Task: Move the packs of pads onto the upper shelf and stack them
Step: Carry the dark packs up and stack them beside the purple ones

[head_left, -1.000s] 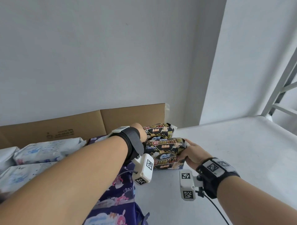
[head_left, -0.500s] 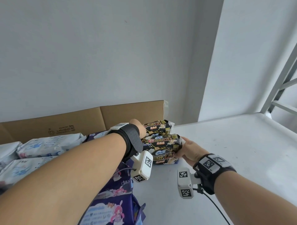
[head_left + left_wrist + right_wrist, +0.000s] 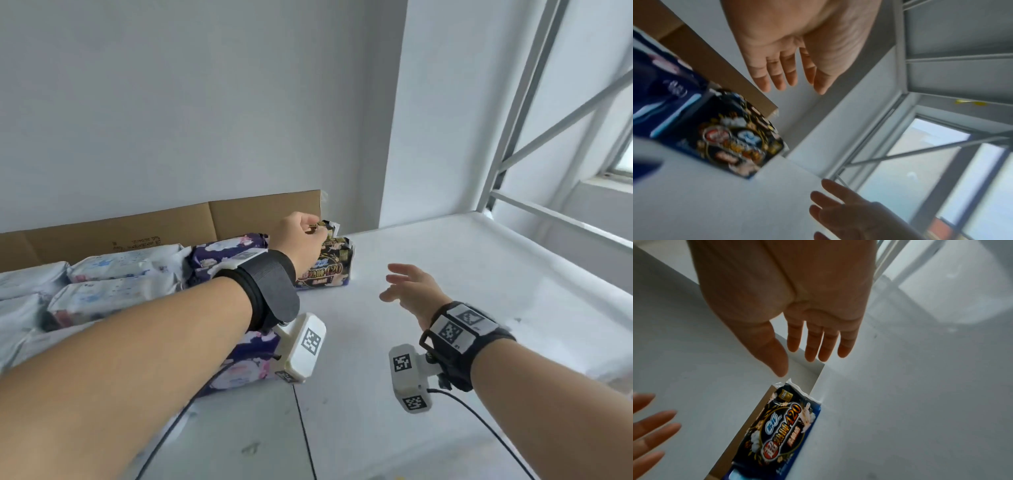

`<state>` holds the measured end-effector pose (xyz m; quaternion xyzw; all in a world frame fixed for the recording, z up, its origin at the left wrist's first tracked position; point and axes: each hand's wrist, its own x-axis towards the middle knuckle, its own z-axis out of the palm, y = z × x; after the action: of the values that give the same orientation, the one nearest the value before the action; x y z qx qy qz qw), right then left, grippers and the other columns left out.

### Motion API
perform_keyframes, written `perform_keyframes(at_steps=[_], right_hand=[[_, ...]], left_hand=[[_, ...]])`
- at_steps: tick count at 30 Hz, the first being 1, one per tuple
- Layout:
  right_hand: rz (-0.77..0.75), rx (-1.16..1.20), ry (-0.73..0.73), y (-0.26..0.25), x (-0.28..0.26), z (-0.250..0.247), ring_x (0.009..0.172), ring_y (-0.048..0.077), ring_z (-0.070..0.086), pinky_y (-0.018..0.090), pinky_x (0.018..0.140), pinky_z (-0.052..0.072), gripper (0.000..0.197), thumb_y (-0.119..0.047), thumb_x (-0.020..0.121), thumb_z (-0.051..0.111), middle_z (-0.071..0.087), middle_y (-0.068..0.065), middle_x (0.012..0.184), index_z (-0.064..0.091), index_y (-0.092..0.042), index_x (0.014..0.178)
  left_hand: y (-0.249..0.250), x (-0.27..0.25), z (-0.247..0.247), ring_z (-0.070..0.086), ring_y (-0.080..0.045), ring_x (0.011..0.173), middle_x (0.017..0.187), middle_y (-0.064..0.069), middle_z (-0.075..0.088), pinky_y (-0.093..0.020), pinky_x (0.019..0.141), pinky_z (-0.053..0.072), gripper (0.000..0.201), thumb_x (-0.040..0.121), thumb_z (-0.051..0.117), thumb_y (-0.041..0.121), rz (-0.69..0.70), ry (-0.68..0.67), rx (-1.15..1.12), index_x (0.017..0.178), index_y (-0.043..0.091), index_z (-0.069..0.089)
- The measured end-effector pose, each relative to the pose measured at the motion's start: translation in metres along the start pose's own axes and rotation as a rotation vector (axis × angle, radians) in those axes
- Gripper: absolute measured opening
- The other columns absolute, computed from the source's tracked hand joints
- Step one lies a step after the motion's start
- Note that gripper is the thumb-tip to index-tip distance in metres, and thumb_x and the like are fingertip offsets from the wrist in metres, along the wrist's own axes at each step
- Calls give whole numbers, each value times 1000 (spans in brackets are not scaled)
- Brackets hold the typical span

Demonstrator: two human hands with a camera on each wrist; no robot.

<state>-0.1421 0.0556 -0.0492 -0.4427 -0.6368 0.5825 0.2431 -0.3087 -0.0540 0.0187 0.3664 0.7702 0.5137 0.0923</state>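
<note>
At the back of the upper shelf (image 3: 445, 274), hard against the cardboard sheet (image 3: 239, 219) that lines the wall, the black-and-gold pack (image 3: 325, 272) now sits with another of its kind under it, a small stack at the right end of the row. Half a second ago both hands were clamped on that pack, squaring it up; now both have let go. The right hand (image 3: 409, 291) has pulled back toward the front edge and hangs over bare shelf, fingers spread and slack, holding nothing. The left hand (image 3: 301, 238) is lifted just above the stack's top; the head view makes it look as though it brushes the crimped end, but the left wrist camera shows its fingers (image 3: 777, 76) straight and loose with air below them, so I take it as released too.

To the stack's left lie the purple packs (image 3: 229, 250), one at the back and one nearer the front edge, and beyond them the white packs (image 3: 120, 267) reach toward the shelf's left end.

My reading is that this placement is finished: the pack stands without support and looks level. Both hands are free, so the next likely step is going down for another pack, if any remain below, which none of the views shows.
</note>
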Motion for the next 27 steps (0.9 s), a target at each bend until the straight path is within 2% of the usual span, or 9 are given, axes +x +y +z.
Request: perform_keyframes(at_steps=[1, 4, 5, 7, 9, 14, 18, 23, 27], right_hand=[[-17, -17, 17, 5, -20, -7, 110, 20, 55, 32, 87, 41, 59, 10, 76, 64, 59, 5, 124, 54, -17, 127], [-30, -50, 80, 25, -80, -32, 110, 19, 56, 31, 88, 43, 54, 7, 74, 68, 61, 2, 120, 58, -20, 120], [-27, -58, 102, 33, -100, -41, 110, 19, 56, 32, 89, 43, 54, 6, 74, 69, 61, 3, 120, 58, -21, 119], [-19, -79, 151, 53, -136, -62, 109, 20, 55, 33, 89, 45, 54, 7, 72, 70, 60, 7, 122, 59, -19, 118], [7, -127, 196, 74, -170, -87, 109, 20, 55, 34, 89, 47, 55, 6, 72, 71, 57, 10, 125, 58, -16, 120], [134, -290, 272, 125, -234, -164, 117, 23, 51, 27, 89, 41, 60, 2, 72, 72, 54, 11, 132, 55, -9, 128], [233, -349, 344, 166, -271, -232, 119, 23, 50, 29, 92, 40, 62, -4, 73, 73, 52, 10, 135, 53, -12, 131], [277, -370, 348, 208, -301, -329, 99, 20, 51, 26, 81, 39, 63, -5, 73, 72, 54, 9, 130, 51, -15, 131], [267, -383, 316, 231, -308, -411, 111, 20, 49, 27, 86, 39, 69, -3, 72, 73, 51, 8, 136, 48, -14, 135]], left_hand=[[3, -17, 1, 55, -12, 96, 116, -2, 61, -26, 89, 47, 25, 88, 60, 25, 29, -2, -12, 111, 17, 60], [14, -72, 12, 59, -7, 81, 109, 0, 63, -15, 71, 50, 19, 88, 61, 24, 69, -73, -80, 106, 18, 60], [17, -90, 17, 60, -9, 85, 109, -1, 63, -17, 73, 52, 17, 87, 62, 23, 63, -112, -106, 103, 19, 59], [26, -127, 30, 60, -15, 99, 110, 1, 61, -30, 88, 51, 15, 86, 63, 24, 39, -196, -128, 100, 24, 56], [34, -163, 45, 57, -15, 104, 108, 3, 58, -31, 93, 47, 16, 86, 64, 23, 18, -273, -133, 99, 26, 56], [49, -242, 91, 56, -16, 107, 112, -2, 57, -30, 95, 46, 24, 82, 66, 16, -60, -403, -112, 104, 22, 58], [63, -291, 139, 56, -17, 96, 118, -4, 57, -28, 89, 48, 34, 82, 66, 16, -147, -468, -67, 114, 19, 57], [92, -348, 223, 55, -21, 111, 132, -6, 51, -26, 91, 45, 58, 78, 70, 24, -227, -564, 49, 132, 20, 48], [123, -386, 294, 50, -24, 122, 138, -7, 48, -29, 100, 42, 75, 75, 74, 29, -262, -578, 101, 140, 17, 40]])
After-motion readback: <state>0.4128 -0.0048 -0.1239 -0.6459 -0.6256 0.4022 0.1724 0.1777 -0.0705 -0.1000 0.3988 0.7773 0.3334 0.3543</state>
